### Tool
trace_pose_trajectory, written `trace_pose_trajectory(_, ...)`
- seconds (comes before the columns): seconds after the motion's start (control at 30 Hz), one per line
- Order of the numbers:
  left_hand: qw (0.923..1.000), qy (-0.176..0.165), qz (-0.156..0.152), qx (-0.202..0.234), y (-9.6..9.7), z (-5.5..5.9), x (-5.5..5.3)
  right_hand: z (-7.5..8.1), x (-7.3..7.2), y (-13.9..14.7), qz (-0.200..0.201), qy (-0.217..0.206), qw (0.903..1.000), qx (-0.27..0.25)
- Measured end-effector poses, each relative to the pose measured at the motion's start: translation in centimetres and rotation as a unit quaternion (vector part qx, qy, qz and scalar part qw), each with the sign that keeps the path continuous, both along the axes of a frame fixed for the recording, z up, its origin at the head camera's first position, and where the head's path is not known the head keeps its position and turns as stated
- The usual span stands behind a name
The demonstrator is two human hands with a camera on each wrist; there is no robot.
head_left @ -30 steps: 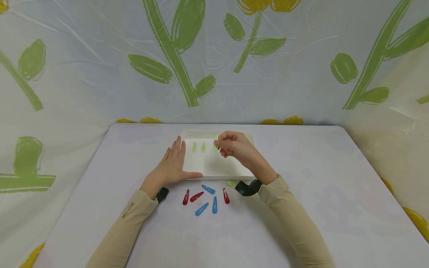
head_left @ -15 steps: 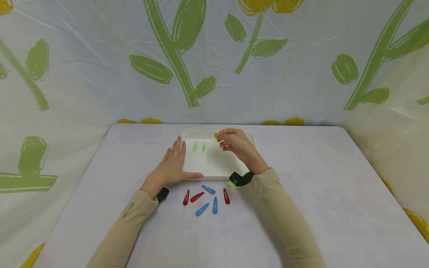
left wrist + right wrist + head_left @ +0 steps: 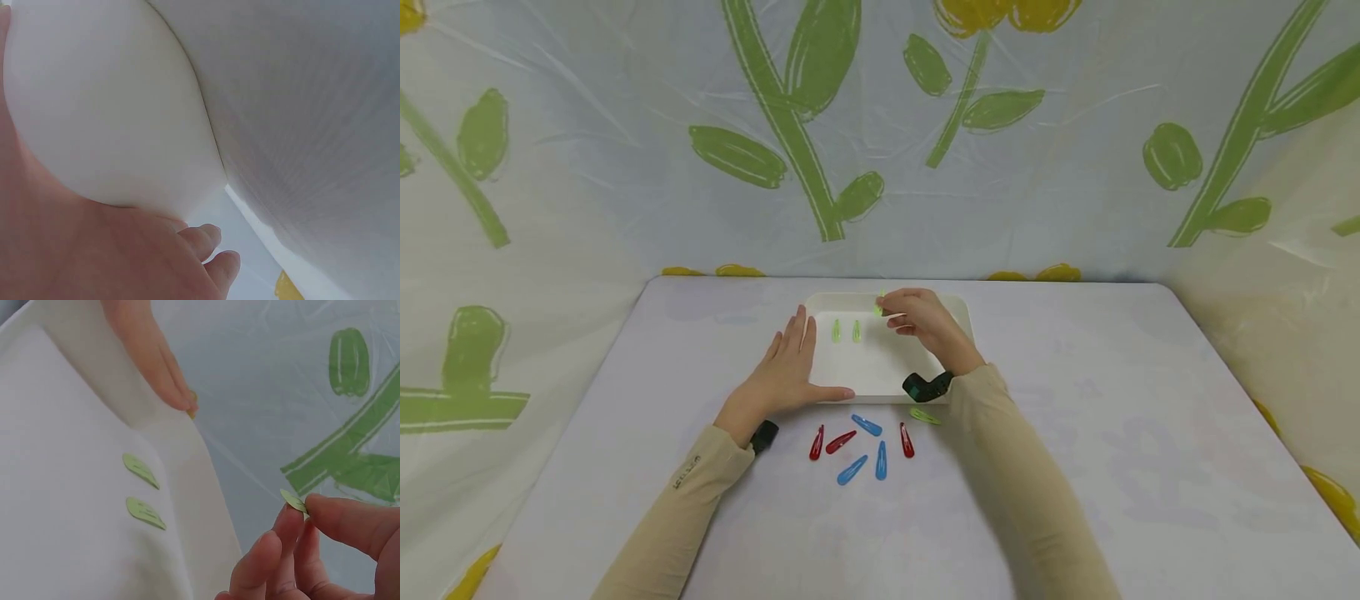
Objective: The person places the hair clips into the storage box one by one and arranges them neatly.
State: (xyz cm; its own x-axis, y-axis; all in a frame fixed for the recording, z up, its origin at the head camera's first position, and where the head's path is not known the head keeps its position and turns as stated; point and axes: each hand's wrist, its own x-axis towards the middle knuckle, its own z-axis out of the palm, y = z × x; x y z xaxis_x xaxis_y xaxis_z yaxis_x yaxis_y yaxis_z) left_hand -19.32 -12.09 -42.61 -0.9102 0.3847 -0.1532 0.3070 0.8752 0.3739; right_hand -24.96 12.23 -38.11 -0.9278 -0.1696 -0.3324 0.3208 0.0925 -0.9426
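Observation:
Between thumb and fingertips my right hand [image 3: 925, 321] pinches a light green snap hair clip [image 3: 292, 500], held above the far part of a white tray [image 3: 865, 379]. Two matching green hair clips lie side by side in the tray, the left clip [image 3: 837, 331] and the right clip [image 3: 857, 331]. My left hand [image 3: 782, 367] rests against the tray's left side, fingers straight and spread, its thumb along the front rim. In the left wrist view, that palm [image 3: 94, 250] touches the tray's outer wall.
In front of the tray lie three red hair clips, such as the nearest red clip [image 3: 907, 440], three blue ones, including a blue clip [image 3: 881, 460], and one green clip [image 3: 925, 416]. A patterned sheet [image 3: 1000, 200] hangs behind the white table [image 3: 1120, 400].
The right hand has moved slightly left and away from me with its hair clip, and its forearm has swung left, uncovering the green clip on the table. The left hand stays put.

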Motion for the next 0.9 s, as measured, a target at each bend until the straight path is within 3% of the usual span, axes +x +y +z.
trace_pose_trajectory(0.9, 1.0000, 0.001, 0.000, 0.000, 0.1, 0.1, 0.2, -2.5, -1.9, -0.2, -0.016, -0.070, 0.9971, 0.027)
